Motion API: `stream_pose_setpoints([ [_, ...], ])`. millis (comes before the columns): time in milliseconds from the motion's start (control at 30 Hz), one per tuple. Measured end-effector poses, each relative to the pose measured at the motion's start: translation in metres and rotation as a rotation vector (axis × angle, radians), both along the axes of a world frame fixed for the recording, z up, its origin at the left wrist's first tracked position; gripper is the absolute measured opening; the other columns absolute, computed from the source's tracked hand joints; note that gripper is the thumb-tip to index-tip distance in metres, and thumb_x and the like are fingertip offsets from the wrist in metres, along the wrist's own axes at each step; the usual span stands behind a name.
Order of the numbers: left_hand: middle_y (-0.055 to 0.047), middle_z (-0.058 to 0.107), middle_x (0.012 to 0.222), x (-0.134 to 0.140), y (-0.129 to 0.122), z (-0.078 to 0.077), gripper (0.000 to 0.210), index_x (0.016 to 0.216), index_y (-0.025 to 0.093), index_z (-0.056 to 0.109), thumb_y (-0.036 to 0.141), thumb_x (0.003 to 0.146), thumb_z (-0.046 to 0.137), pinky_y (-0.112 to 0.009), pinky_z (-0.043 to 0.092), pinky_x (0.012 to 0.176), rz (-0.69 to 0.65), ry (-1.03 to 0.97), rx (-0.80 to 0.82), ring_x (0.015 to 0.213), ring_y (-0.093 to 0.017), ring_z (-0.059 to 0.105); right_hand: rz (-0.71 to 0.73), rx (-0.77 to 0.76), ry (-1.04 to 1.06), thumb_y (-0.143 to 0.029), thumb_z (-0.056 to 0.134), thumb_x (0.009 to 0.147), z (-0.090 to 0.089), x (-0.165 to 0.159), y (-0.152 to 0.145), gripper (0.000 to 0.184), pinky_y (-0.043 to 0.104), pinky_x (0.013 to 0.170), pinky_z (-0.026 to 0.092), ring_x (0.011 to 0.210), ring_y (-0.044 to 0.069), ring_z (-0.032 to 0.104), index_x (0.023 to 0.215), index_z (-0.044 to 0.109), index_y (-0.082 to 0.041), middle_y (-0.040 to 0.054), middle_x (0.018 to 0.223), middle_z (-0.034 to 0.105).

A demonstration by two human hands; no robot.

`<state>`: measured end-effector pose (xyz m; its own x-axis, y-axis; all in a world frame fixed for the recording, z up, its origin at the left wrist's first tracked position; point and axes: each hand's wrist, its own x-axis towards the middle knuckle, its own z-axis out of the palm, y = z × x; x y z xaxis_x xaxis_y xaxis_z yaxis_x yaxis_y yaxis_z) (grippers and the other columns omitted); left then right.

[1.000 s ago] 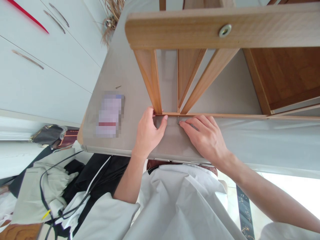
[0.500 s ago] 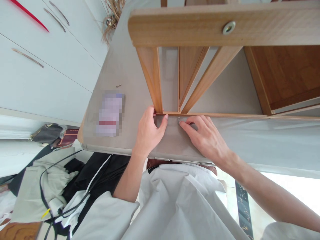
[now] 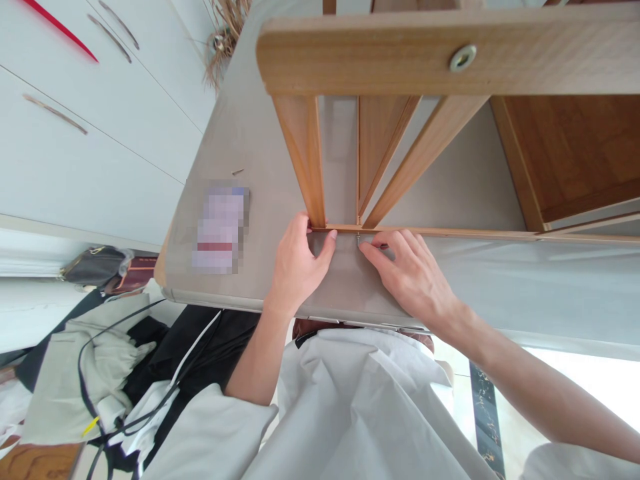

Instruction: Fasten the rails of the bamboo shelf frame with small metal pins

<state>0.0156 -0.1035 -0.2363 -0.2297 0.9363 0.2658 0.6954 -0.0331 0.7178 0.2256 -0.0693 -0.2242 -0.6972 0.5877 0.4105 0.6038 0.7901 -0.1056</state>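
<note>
My left hand (image 3: 300, 260) is closed on the near lower corner of a wooden frame (image 3: 390, 50), its thumb on the low edge rail (image 3: 440, 233) and its fingers behind the slat there. A small metal screw (image 3: 358, 238) sticks out of that rail toward me, in line with an upright divider. My right hand (image 3: 407, 267) pinches the screw's outer end between thumb and forefinger; the fingertips partly hide it. The other fingers of this hand are curled.
On the grey-covered table (image 3: 265, 200) lie a blurred-out flat item (image 3: 220, 230) and another small screw (image 3: 237, 173). Dried stalks (image 3: 220, 47) stand at the far left edge. White cabinets (image 3: 75, 167) are to the left; clothes and cables (image 3: 115, 353) lie below.
Both hands stay in nearly the same place. The right fingertips have shifted slightly at the screw, which shows a little more clearly now.
</note>
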Motion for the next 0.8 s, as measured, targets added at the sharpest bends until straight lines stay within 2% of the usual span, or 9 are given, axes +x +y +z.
stream_pose_setpoints([
  [233,-0.005,0.073,0.115,0.0004,0.0,0.0012,0.024,0.117,0.025,0.056,0.029,0.095,0.066,-0.044,0.057,0.1,-0.002,-0.002,-0.001,0.107,-0.024,0.071,-0.004,0.006,0.006,-0.006,0.049,0.098,-0.0006,0.0007,-0.0002,0.025,0.034,0.08,0.043,0.091,0.022,0.053,0.111,0.063,-0.023,0.0066,0.099,0.063],
  [800,-0.005,0.074,0.115,0.0007,0.0009,0.0024,0.022,0.116,0.025,0.056,0.029,0.096,0.065,-0.043,0.057,0.1,-0.004,-0.006,0.002,0.106,-0.023,0.071,0.021,0.132,-0.007,-0.003,0.053,0.097,0.0007,-0.0026,0.0007,0.02,0.032,0.079,0.045,0.089,0.02,0.056,0.106,0.064,-0.017,0.0077,0.096,0.066],
])
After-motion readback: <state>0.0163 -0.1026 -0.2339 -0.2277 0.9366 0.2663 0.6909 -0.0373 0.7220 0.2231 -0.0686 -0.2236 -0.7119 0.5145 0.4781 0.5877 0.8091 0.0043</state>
